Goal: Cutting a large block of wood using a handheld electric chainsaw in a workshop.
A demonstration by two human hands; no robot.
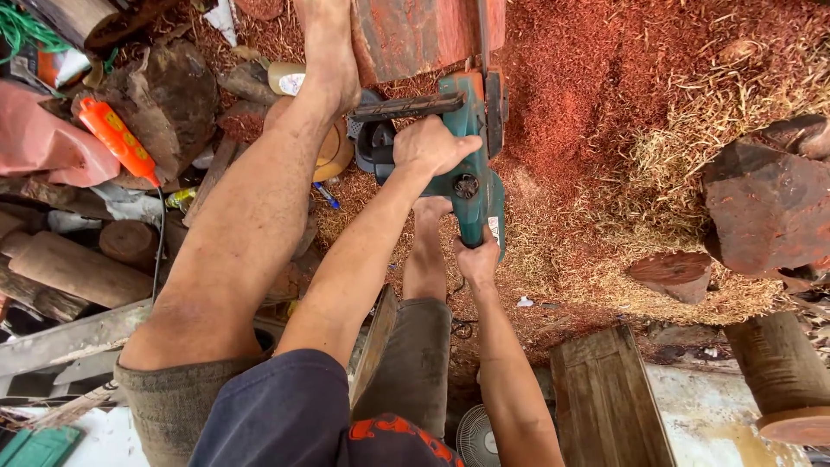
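Observation:
A teal electric chainsaw [474, 186] points away from me, its bar running into a reddish block of wood [415, 35] at the top. My left hand [432, 145] grips the saw's black front handle. My right hand [478, 259] is closed around the rear grip, close to my body. My bare left foot [327, 52] rests against the left side of the reddish block, and my right foot [428, 216] stands under the saw. Red sawdust [622, 78] covers the ground around the cut.
Logs and wood offcuts [78, 268] pile up at the left with an orange bottle [119, 138]. Dark reddish chunks [765, 203] and a round log [782, 372] lie at the right. A wooden plank [605, 402] sits at the bottom centre.

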